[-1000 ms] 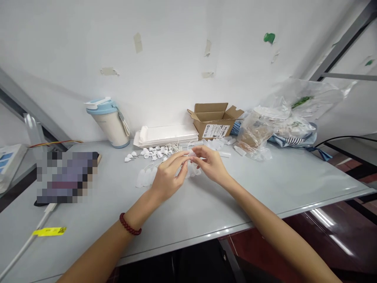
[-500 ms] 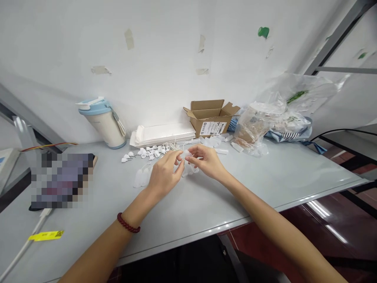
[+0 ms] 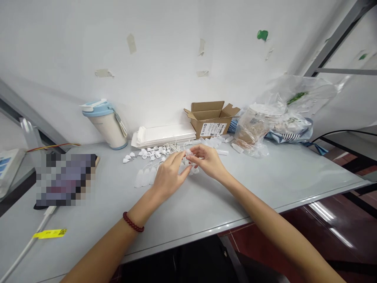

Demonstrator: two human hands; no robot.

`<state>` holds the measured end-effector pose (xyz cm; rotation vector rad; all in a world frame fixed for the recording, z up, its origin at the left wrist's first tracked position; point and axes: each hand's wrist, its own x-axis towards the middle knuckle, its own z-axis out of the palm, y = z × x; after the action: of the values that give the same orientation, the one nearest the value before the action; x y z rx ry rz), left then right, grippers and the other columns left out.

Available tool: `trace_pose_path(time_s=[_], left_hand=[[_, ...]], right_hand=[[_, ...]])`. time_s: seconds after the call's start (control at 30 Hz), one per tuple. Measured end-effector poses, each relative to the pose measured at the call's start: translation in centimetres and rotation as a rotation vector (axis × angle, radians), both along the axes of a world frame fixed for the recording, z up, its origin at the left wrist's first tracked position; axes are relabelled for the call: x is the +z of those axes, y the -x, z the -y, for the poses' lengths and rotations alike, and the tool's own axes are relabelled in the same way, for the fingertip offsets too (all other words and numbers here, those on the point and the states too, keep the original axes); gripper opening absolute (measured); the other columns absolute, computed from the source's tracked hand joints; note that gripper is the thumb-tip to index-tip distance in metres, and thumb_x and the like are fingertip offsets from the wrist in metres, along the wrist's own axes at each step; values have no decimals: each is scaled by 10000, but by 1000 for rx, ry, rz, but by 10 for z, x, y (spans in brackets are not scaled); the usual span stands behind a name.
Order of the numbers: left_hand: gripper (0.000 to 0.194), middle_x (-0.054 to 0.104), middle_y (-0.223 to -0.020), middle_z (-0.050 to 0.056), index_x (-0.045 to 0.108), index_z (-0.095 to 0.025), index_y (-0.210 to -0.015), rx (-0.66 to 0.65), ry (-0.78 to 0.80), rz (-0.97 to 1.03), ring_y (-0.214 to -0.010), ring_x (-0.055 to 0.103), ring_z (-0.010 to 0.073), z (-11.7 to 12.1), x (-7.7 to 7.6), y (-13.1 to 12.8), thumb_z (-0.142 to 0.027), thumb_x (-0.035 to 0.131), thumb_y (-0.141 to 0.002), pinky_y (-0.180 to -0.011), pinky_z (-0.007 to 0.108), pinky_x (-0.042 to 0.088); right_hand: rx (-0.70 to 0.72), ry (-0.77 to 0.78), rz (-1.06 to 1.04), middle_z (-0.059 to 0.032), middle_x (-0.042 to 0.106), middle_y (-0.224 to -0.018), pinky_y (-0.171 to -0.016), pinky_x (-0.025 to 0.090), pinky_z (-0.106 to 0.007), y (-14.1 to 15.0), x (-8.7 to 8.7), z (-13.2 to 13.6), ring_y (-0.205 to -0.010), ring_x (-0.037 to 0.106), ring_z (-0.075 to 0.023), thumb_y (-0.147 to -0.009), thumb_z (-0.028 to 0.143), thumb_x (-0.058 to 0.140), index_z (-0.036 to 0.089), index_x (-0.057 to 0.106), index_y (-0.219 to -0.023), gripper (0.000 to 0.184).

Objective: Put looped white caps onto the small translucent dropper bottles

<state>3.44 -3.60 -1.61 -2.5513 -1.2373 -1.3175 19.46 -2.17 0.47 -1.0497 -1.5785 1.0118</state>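
1. Action at the middle of the worktop [image 3: 250, 177]: right hand [image 3: 209, 161] in a narrow pinch, small white piece [image 3: 188, 152] at its fingertips, just above the surface.
2. Left hand [image 3: 167, 175] curves in close from the other side, half open; whether it grips the piece too, one cannot tell.
3. Milky plastic pieces [image 3: 142, 179] lie beside it, white caps [image 3: 156, 152] scattered behind, pale strings [image 3: 176, 146] tangled near the fingertips.
4. Danger here: a light hold could let the piece slip and vanish among lookalikes.
5. Another threat: a snagged string could scatter the caps.
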Motion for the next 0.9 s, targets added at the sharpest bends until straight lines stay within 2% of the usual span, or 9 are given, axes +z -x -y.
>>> trace_pose_path(time_s=[0.2,0.37,0.47,0.63,0.73,0.9], left_hand=[[297,650,-1050,112,557,-179,-1116,24,-99,-61,-990,622,254,-5,1,-5,-293,610,-847,-831,397,531],[379,595,-1163,140,521,-146,-1151,-41,-92,-101,-1107,535,280,-18,14,-17,-282,646,-820,-896,430,489],[402,618,-1101,113,509,-156,-1151,-74,-58,-85,-1089,526,273,-24,17,-23,-282,664,-802,-872,424,489],[322,637,-1032,94,564,-163,-1043,-74,-10,-39,-1062,512,278,-23,9,-27,-258,693,-764,-883,434,470],[308,630,-998,96,574,-159,-1007,-39,96,-70,-1081,500,298,-19,5,-29,-229,700,-735,-898,450,455],[395,561,-1079,136,534,-134,-1058,12,290,-145,-1142,474,312,-12,7,-36,-263,692,-719,-920,442,435]], right_hand=[[-42,46,-42,-35,633,-750,-478,547,-270,-2,1,-3,-633,637,-156,-687,410,720,152,570,-836,334],[-100,68,-37,-23,616,-713,-489,549,-283,-12,2,-11,-623,633,-160,-709,339,697,162,549,-808,251],[-144,75,0,-19,619,-680,-493,538,-283,-15,-1,-16,-626,635,-169,-710,306,685,169,546,-789,211],[-138,87,163,-13,623,-642,-483,500,-270,-17,-1,-17,-551,606,-148,-741,261,651,167,556,-768,137],[-93,127,360,-5,622,-608,-492,461,-246,-21,3,-16,-487,559,-111,-762,221,634,157,581,-725,91],[-75,161,594,-17,625,-579,-543,443,-237,-29,10,-17,-473,536,-94,-821,170,545,131,621,-652,190]])
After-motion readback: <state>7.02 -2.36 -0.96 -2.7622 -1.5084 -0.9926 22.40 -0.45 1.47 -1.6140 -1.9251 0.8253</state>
